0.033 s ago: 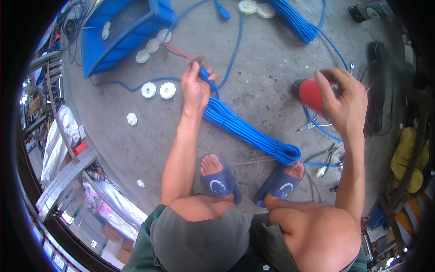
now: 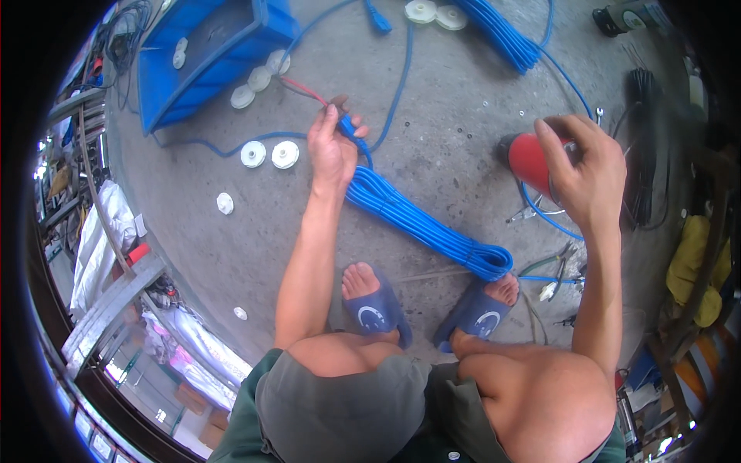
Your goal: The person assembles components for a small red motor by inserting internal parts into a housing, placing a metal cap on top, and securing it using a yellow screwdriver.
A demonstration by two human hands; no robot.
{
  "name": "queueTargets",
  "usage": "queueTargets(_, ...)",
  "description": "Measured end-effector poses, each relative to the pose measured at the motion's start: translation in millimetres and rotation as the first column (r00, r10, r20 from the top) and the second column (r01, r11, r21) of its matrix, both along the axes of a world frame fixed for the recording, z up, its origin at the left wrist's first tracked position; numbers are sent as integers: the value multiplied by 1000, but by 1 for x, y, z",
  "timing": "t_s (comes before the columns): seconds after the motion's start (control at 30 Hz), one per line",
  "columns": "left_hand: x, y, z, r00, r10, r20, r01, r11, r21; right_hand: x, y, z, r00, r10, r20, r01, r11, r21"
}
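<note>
My left hand is closed on a blue cable plug. A thin red wire with a dark strand runs to its fingertips, where a small brown piece is hard to make out. Below hangs a tied bundle of blue cable, its near end by my right foot. My right hand curls round a red can with a dark end; thumb and index finger nearly meet, and the other fingertips are hidden. Beside the can, a blue cable loops past a metal tool on the floor.
A blue plastic bin lies at the far left. White round caps are scattered near it. Another blue cable bundle lies at the back, black cable at the right. My sandals stand on the concrete floor, with a metal frame at the left.
</note>
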State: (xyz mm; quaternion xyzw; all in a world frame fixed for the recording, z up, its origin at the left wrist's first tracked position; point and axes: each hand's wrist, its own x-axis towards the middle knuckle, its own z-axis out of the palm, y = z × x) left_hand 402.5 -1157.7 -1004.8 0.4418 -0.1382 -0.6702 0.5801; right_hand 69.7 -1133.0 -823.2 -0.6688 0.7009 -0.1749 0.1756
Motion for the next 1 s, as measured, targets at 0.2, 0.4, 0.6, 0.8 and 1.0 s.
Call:
queueTargets(0.2, 10, -1, 1, 992, -74, -100, 71, 997, -33, 1, 0, -1, 1000, -1, 2, 1, 1000, -31)
queueTargets(0.4, 9, 0, 8, 987, -107, -123, 95, 991, -94, 1, 0, -1, 1000, -6, 19, 7, 1000, -31)
queueTargets(0.6, -5, -1, 16, 992, -93, 80, 103, 986, -130, 1, 0, -2, 1000, -8, 24, 9, 999, -34)
queueTargets(0.8, -12, 2, 6, 981, -2, 196, 27, 992, -124, -1, 1, -5, 1000, 5, 17, -4, 998, -57)
queueTargets(1.0, 5, -3, 6, 983, -181, 44, 186, 964, -190, -2, 0, -5, 1000, 14, 13, -14, 998, -65)
